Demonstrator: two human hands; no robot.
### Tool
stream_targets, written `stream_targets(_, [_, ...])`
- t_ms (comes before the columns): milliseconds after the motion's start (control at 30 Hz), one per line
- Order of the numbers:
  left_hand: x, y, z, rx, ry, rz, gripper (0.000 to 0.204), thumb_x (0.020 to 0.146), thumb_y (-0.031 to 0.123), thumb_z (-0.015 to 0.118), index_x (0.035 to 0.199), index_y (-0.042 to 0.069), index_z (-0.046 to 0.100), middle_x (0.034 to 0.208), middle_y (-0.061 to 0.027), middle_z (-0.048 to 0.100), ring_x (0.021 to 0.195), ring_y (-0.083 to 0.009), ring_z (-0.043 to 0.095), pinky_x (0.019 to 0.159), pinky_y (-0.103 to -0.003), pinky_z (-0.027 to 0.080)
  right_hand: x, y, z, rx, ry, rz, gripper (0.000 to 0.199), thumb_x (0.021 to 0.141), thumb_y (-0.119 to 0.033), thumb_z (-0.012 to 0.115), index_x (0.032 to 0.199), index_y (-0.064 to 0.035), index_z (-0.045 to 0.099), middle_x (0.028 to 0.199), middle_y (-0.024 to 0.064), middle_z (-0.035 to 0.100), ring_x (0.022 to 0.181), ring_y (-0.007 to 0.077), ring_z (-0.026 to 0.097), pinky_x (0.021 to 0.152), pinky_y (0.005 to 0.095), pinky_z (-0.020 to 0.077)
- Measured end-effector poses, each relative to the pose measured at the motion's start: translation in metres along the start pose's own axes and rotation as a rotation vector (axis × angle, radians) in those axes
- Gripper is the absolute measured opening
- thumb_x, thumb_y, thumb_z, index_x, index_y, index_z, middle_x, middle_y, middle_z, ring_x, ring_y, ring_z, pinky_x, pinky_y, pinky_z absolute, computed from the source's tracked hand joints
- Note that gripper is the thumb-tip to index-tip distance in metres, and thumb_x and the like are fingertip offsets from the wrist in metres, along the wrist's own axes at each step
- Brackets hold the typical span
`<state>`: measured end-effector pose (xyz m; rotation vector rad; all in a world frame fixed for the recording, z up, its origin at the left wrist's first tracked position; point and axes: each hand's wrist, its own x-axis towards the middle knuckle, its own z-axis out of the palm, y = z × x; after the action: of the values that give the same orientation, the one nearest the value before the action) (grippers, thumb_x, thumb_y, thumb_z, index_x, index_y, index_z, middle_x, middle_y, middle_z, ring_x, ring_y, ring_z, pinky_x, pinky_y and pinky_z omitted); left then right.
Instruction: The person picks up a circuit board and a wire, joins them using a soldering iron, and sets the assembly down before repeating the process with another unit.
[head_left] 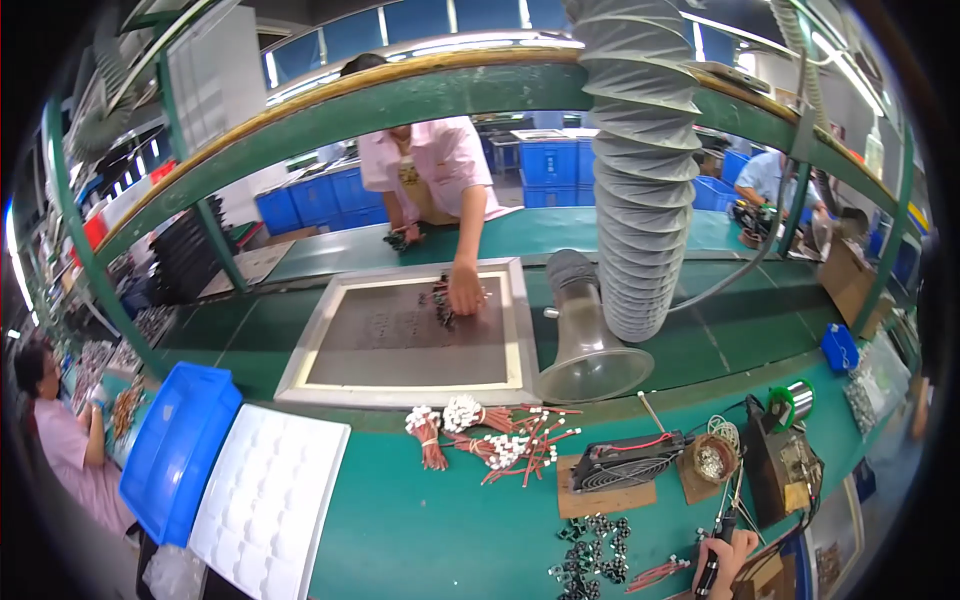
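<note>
At the bottom right of the green table (400, 540), your right hand (737, 552) has its fingers curled round a black-handled tool (708, 575). Your left hand is out of sight, so I can't tell if it is open or what it has. Just left of your right hand lie a few loose red wires (657, 574), and past them a messy heap of small black parts (592, 560).

Lots of things sit close to you, so a bump could make trouble. If your wrist swings left, it might push the wires into the heap and mix them up. Thin cords hang near the black box (775, 465); if the tool catches one, it could get yanked. The round pot (712, 458) stands on a brown board, and a hard tug there might tip it. The tool's tip is hard to make out; if it is hot, it could burn a wire or your fingers. Knocking the black fan (625, 462) could make it fall over.
</note>
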<state>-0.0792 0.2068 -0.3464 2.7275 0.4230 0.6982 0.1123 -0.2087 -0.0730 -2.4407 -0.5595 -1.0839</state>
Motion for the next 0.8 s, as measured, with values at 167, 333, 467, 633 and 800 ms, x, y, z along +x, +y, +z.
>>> stream_targets(167, [0.02,-0.016,0.033,-0.054,-0.006,0.092,0.047,0.077,0.021,0.063,0.118,0.009,0.042,0.118,-0.0142,0.041,0.104,-0.033,0.045,0.089,-0.048,0.035,0.019,-0.018,-0.007,-0.011,-0.041,-0.047,0.029,0.06,0.001,0.068,0.081,-0.0116,0.053,0.077,0.0086,0.048,0.076,0.0298,0.046,0.079,0.0427,0.0318])
stream_targets(333, [0.041,-0.017,0.058,-0.078,0.023,0.149,0.04,0.077,0.018,0.062,0.113,0.008,0.045,0.112,-0.0133,0.044,0.099,-0.0317,0.047,0.087,-0.046,0.037,0.025,-0.02,-0.006,-0.013,-0.056,-0.053,0.031,0.058,0.002,0.068,0.081,-0.0122,0.053,0.076,0.0072,0.05,0.074,0.0284,0.047,0.079,0.0422,0.0318])
stream_targets(467, [0.051,-0.019,0.061,-0.066,0.053,0.185,0.035,0.077,0.016,0.061,0.108,0.007,0.047,0.107,-0.0125,0.047,0.096,-0.0306,0.049,0.085,-0.045,0.039,0.026,-0.022,-0.007,0.003,-0.077,-0.048,0.032,0.058,0.003,0.069,0.081,-0.0123,0.053,0.076,0.0072,0.051,0.074,0.0278,0.048,0.079,0.0422,0.032])
stream_targets(633, [0.049,-0.012,0.057,-0.039,0.085,0.205,0.028,0.077,0.013,0.06,0.103,0.006,0.05,0.1,-0.0116,0.05,0.092,-0.0294,0.051,0.083,-0.043,0.04,0.03,-0.021,-0.008,0.069,-0.093,-0.055,0.031,0.059,0.004,0.068,0.081,-0.012,0.053,0.077,0.0072,0.051,0.073,0.0271,0.048,0.079,0.0419,0.0323])
stream_targets(800, [0.033,-0.006,0.037,0.021,0.13,0.189,0.022,0.077,0.01,0.059,0.098,0.005,0.053,0.094,-0.0107,0.053,0.087,-0.0281,0.053,0.08,-0.042,0.042,0.024,-0.018,-0.015,0.076,-0.106,-0.042,0.031,0.06,0.004,0.068,0.082,-0.0114,0.053,0.077,0.0074,0.052,0.073,0.0268,0.048,0.08,0.0421,0.0325])
